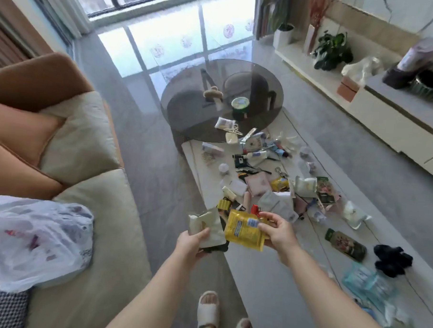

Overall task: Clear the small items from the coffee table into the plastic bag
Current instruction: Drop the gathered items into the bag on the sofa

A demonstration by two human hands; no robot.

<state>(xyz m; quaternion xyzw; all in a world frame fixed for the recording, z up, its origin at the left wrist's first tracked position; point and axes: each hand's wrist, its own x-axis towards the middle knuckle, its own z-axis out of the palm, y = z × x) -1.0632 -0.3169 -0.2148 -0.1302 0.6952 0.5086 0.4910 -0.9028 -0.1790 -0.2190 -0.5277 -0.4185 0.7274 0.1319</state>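
My left hand (192, 242) grips a cream packet (207, 225) together with a dark flat item (216, 248) under it, above the near edge of the white coffee table (268, 253). My right hand (279, 234) pinches a yellow pouch with a red cap (243, 229) beside it. Several small packets, tubes, clips and sachets (271, 188) lie scattered along the table. The white plastic bag (33, 237) lies on the sofa seat at the left, with things inside it.
A round dark glass table (187, 118) stands beyond, holding a green-lidded tub (240, 105) and hair clips. A black cloth item (392, 259), a green packet (346, 245) and a blue tissue pack (369, 284) lie at the table's right. The sofa (96, 233) is left, a TV cabinet (386, 116) right.
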